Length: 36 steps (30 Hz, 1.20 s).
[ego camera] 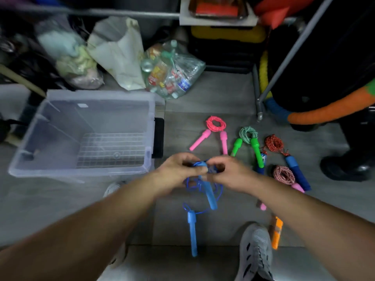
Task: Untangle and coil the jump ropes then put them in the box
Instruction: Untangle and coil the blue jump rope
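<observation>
My left hand and my right hand meet above the floor, both pinching the cord of a blue jump rope. One blue handle hangs just under my hands, the other dangles lower on a loose cord. On the floor to the right lie coiled ropes: a pink one, a green one, a red one with blue handles and a red-white one. The clear plastic box stands to the left with nothing inside.
Bags of bottles and cloth pile up behind the box. A metal rack leg and an orange padded bar stand at the right. My grey shoe and an orange handle lie below. Another person's black shoe is at the far right.
</observation>
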### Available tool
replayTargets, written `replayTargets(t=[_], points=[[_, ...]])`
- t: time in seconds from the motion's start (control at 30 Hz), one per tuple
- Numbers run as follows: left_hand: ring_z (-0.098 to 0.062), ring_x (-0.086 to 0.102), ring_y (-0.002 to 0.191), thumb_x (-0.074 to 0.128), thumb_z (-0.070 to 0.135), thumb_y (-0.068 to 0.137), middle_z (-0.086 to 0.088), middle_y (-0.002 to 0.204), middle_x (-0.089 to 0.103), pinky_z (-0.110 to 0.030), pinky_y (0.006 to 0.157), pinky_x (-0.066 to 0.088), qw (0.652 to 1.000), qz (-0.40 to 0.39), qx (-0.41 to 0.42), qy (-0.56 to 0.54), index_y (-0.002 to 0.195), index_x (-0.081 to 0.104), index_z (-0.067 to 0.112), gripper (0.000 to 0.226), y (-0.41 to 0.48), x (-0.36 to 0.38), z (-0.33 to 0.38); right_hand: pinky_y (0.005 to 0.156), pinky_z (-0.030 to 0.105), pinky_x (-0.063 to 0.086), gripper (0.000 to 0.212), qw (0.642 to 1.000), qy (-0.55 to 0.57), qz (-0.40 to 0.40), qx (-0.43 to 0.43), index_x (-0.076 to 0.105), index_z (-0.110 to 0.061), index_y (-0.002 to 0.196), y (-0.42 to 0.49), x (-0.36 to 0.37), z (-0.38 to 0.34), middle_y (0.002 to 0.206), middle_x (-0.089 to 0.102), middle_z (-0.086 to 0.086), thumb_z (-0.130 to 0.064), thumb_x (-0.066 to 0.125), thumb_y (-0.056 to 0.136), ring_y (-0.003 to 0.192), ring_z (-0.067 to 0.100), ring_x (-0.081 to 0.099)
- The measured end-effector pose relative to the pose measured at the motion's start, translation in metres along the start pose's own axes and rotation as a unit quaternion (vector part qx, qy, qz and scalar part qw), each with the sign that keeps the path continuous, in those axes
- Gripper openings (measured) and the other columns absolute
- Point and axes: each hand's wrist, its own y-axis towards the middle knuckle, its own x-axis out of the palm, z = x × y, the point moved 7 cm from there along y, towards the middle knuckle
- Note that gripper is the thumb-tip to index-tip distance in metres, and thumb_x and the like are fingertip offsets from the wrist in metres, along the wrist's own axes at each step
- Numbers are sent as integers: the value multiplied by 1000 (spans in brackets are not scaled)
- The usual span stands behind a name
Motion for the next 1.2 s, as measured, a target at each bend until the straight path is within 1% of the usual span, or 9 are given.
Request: replayTargets(t=[0.17,0.27,0.4,0.53,0.67,0.77,0.87,1.0,1.2], points=[[-20,73,96,77,30,86,-7,101,73,-42,83,61,999,-23,5,48,103,71,15,24,-67,12,66,72,32,50,21,1000,19,-8,21,67,-21,89,-61,-38,-70,75,65,-6,-36,79,80,74,11,60],[-24,71,100,68,61,83,-1,98,75,-43,89,59,987,8,16,161,93,73,29,34,-105,18,93,80,47,58,19,997,76,21,15,63,-18,94,-96,-52,-104,90,72,13,-25,77,83,84,28,72],[-10,58,69,55,86,72,10,71,58,-29,68,52,951,94,49,290,79,62,24,62,-144,8,127,58,29,57,33,986,152,71,14,57,-6,100,-132,-62,-138,92,74,15,-19,80,80,81,19,75],[-20,69,86,42,99,61,-3,87,67,-42,81,61,970,90,-24,227,101,63,18,93,-159,-3,128,54,24,54,31,974,204,99,-7,52,-2,100,-148,-63,-166,82,75,7,-10,77,83,75,13,74],[-25,74,89,41,81,84,-13,96,76,-41,89,56,997,3,-73,18,104,67,5,83,-155,-1,119,70,41,58,35,987,130,84,-35,54,-6,95,-149,-54,-178,90,69,20,-11,83,76,76,19,66],[-25,72,90,60,37,96,-14,99,76,-38,88,55,983,12,6,-181,106,63,7,33,-150,-2,132,75,38,56,35,996,57,50,-41,56,-14,93,-149,-41,-177,89,70,13,-12,85,72,72,16,63],[-19,72,72,56,22,99,-4,71,70,-34,78,60,953,10,51,-299,110,63,6,21,-150,-1,147,79,35,56,33,998,33,21,-40,57,-21,92,-146,-33,-174,88,71,6,-11,83,75,78,20,68],[-22,67,57,48,22,103,-4,57,57,-34,59,60,966,-18,68,-248,117,60,4,26,-156,8,160,87,36,56,33,998,-29,5,-59,63,-30,99,-136,-44,-166,97,69,-10,-25,85,74,92,3,66],[-20,52,55,52,10,90,-13,68,60,-29,53,46,980,-108,150,-73,83,64,4,15,-170,26,176,91,40,56,65,995,16,61,-77,49,-34,133,-124,-62,-165,122,61,-10,-27,82,77,116,8,58]])
